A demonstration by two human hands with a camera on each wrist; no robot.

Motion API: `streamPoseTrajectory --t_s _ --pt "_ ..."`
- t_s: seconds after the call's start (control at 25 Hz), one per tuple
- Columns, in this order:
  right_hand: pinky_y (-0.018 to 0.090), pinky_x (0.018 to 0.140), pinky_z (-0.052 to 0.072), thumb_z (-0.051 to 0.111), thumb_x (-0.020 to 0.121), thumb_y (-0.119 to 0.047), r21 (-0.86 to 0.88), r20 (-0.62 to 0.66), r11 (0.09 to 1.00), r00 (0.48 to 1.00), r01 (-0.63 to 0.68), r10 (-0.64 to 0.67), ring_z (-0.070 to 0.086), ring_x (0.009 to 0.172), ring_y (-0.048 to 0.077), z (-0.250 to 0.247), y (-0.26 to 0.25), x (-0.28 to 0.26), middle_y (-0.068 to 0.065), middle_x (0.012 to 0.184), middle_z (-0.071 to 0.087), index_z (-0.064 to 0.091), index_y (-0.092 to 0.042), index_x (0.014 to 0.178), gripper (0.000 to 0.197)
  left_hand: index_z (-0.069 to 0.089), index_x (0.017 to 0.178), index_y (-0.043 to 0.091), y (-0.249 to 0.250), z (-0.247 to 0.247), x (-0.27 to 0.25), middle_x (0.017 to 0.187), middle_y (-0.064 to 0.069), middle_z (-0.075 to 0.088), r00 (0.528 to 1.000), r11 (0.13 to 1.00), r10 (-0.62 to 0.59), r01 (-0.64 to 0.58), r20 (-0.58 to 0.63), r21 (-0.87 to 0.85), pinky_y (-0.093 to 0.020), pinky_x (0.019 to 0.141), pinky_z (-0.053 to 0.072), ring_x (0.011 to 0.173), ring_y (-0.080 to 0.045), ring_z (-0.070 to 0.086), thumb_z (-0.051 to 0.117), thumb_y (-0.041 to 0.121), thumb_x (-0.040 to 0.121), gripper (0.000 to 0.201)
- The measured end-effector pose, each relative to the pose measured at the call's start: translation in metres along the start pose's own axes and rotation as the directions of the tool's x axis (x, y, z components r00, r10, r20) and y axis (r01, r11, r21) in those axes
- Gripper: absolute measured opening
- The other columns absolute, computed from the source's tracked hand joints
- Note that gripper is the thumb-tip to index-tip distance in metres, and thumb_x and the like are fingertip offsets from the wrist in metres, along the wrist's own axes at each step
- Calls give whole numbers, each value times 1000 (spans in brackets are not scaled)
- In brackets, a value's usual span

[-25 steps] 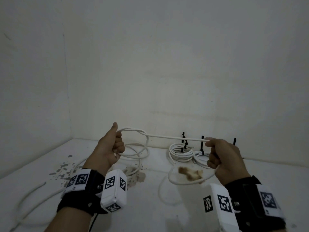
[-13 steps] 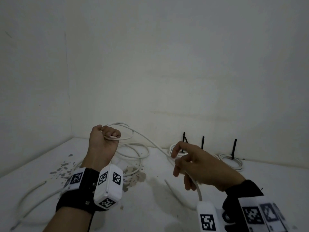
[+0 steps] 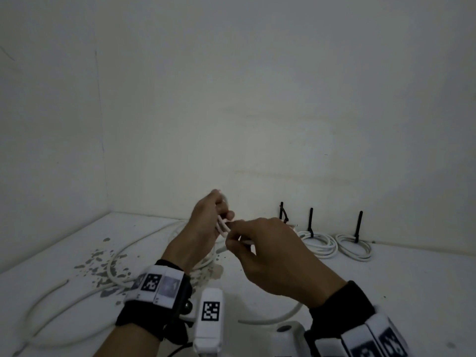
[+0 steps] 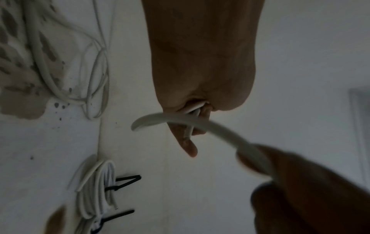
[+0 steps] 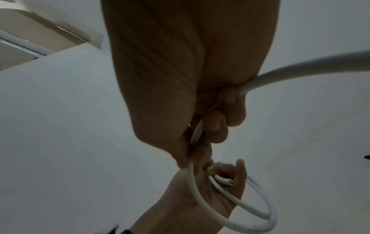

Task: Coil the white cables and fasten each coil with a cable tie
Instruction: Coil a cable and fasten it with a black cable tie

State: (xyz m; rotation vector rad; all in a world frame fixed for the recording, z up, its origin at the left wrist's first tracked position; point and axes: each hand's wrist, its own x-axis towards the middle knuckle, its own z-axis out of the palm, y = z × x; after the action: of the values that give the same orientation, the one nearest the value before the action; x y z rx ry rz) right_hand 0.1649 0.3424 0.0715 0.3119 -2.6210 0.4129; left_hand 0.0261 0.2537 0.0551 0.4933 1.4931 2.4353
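Left hand [image 3: 206, 225] gripped cable [image 5: 202, 201] loops, right hand [image 3: 268, 251] just beside it pinched the same cable, tied coils [image 3: 319, 243] beyond the right hand on the surface [image 3: 386, 279]

Your light is dim, flat and greyish in all three views; no clear source, no glare. Shadows soft, faint. Head view bends straight lines near its edges. Left wrist view: your right hand [image 4: 312, 194] is a dark, smeared blur close to the lens. Right wrist view soft, grainy, palm underexposed.
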Motion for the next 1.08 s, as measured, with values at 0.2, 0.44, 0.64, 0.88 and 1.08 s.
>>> streamPoseTrajectory --t_s 0.2,0.44,0.64,0.88,1.08 --pt "30 70 54 57 96 -26 195 -234 978 964 -77 123 64 71 9 4 21 6 -7 77 71 70 -20 86 17 57 99 9 -14 6 -14 81 -17 53 928 960 -127 26 351 277 -38 68 44 70 -28 50 46 38 97 32" --pt "5 64 43 62 96 -17 337 -407 923 855 -185 320 64 74 -3 2 41 4 -12 72 70 73 -18 82 18 49 100 13 -9 19 -26 52 5 23 851 948 -290 194 438 251 -19 38 10 35 -6 14 40 35 102 24" --pt "6 60 42 62 96 -18 414 -436 889 814 -197 384 64 66 -9 -11 45 1 -13 73 69 73 -15 83 16 48 76 18 -8 26 -30 52 5 20 829 924 -313 153 463 351 -23 41 8 39 -8 10 38 50 100 41" --pt "11 49 40 73 87 -37 453 -422 863 799 -223 428 54 48 5 -18 54 -1 -2 57 65 71 -21 76 20 37 68 24 -3 23 -33 55 4 15 862 894 -276 68 426 442 -29 47 5 44 -11 8 47 54 95 42" --pt "23 43 24 60 96 -37 657 -125 689 857 -306 500 26 41 10 -37 68 -14 -5 48 40 75 -14 86 30 34 65 24 4 0 -18 46 9 17 936 978 -177 132 304 164 -18 39 6 33 -6 11 56 54 81 41"
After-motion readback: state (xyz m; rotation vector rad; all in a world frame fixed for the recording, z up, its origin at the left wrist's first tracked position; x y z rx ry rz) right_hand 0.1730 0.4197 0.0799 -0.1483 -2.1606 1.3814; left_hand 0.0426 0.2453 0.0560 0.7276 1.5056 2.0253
